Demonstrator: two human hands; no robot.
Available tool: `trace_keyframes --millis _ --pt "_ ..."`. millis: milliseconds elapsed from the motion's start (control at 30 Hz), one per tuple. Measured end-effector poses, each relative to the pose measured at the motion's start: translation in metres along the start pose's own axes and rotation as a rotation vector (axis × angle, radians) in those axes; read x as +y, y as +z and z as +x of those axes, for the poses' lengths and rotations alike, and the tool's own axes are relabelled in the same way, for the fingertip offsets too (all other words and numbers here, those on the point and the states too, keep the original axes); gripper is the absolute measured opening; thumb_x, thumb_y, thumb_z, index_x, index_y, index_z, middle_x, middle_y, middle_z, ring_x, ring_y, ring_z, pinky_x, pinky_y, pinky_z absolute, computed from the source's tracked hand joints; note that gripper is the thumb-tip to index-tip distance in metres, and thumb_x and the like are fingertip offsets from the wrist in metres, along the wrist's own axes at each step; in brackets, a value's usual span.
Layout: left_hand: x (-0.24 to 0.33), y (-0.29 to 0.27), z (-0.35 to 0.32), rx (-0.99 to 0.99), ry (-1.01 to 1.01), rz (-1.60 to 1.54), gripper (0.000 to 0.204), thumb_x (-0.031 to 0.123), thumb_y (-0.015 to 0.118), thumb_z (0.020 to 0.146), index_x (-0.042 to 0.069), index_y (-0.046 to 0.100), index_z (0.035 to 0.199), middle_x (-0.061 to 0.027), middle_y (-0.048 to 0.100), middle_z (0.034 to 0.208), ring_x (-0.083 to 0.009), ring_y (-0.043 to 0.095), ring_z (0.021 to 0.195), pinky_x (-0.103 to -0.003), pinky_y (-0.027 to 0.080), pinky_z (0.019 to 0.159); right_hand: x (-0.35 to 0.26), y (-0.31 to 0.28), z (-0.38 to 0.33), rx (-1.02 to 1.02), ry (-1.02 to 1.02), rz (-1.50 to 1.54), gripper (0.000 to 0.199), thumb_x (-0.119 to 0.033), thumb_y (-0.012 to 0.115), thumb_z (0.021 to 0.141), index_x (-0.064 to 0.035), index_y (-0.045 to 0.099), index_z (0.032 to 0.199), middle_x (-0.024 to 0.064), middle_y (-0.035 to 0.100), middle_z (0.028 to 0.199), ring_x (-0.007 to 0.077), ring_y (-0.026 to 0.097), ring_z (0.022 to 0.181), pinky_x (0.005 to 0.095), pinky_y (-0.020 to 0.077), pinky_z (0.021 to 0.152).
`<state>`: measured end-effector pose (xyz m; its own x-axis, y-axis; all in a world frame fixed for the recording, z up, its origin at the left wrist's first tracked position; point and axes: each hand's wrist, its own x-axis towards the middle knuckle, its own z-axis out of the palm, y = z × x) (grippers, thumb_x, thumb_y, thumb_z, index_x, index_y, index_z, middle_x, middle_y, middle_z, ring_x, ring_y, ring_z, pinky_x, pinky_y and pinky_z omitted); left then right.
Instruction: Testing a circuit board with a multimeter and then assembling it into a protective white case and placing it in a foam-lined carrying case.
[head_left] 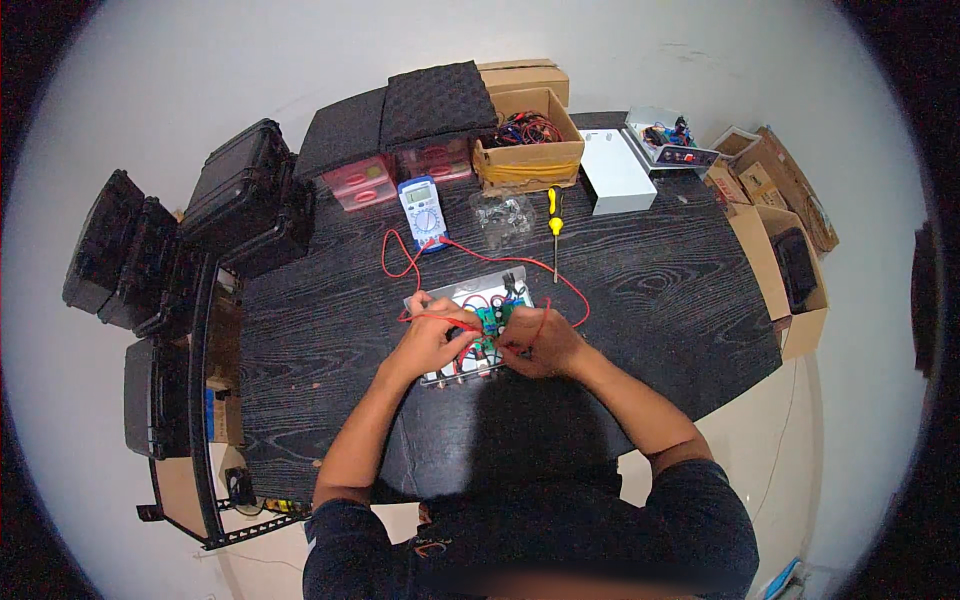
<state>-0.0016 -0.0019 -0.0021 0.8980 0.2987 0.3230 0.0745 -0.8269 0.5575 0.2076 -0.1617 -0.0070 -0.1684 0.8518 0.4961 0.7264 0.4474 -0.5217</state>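
An opened metal enclosure [440, 292] lies in the middle of the dark table, with a green circuit board [492, 318] and coloured wires inside. Over its left part, my left hand [432, 335] is closed on a red test probe that points toward the board. From the right, my right hand [543, 343] reaches over the board, fingers closed on another red probe; its tip is hidden among the wires. Red leads [520, 258] run from both hands to a blue and white multimeter [426, 212] lying beyond the enclosure.
A yellow and black screwdriver [556, 228] and a clear bag of small parts [503, 218] lie behind the enclosure. Farther back are a cardboard box of cables [530, 165], a white cover [618, 175] and another open enclosure [672, 145]. Black cases [245, 190] stand at left.
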Motion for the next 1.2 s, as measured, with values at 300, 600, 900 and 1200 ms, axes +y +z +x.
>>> trace_keyframes --millis 300,600,900,1200 --pt "0.002 -0.003 0.001 0.016 0.002 -0.048 0.012 0.022 0.076 0.088 0.015 0.076 0.097 -0.0011 0.071 0.092 -0.0196 0.062 0.095 -0.045 0.026 0.097 0.002 0.003 0.000 0.057 -0.060 -0.068 0.017 -0.016 0.079 0.077 -0.0122 0.068 0.090 0.0068 0.062 0.080 0.0286 0.066 0.073 0.0413 0.0560 0.062" --pt "0.006 -0.006 0.002 0.001 0.015 -0.038 0.010 0.022 0.075 0.089 0.016 0.076 0.096 -0.0003 0.071 0.090 -0.0192 0.061 0.094 -0.045 0.025 0.098 -0.004 -0.001 0.002 0.036 -0.057 -0.059 0.017 -0.013 0.081 0.077 -0.0111 0.070 0.090 0.0064 0.063 0.080 0.0271 0.066 0.074 0.0398 0.0541 0.064" --pt "-0.002 -0.003 0.002 0.017 0.038 -0.031 0.009 0.023 0.076 0.089 0.016 0.076 0.094 0.0004 0.070 0.087 -0.0180 0.061 0.091 -0.046 0.026 0.097 -0.002 -0.001 0.004 0.017 -0.048 -0.019 0.019 -0.010 0.082 0.076 -0.0113 0.072 0.092 0.0057 0.064 0.079 0.0253 0.066 0.074 0.0380 0.0545 0.064" --pt "0.004 -0.003 0.001 0.027 0.039 -0.047 0.010 0.024 0.076 0.089 0.016 0.075 0.095 0.0022 0.070 0.087 -0.0176 0.062 0.092 -0.047 0.025 0.098 -0.001 0.000 0.001 0.000 -0.020 0.023 0.017 -0.018 0.080 0.078 -0.0118 0.070 0.090 0.0075 0.063 0.078 0.0294 0.066 0.076 0.0421 0.0555 0.065"
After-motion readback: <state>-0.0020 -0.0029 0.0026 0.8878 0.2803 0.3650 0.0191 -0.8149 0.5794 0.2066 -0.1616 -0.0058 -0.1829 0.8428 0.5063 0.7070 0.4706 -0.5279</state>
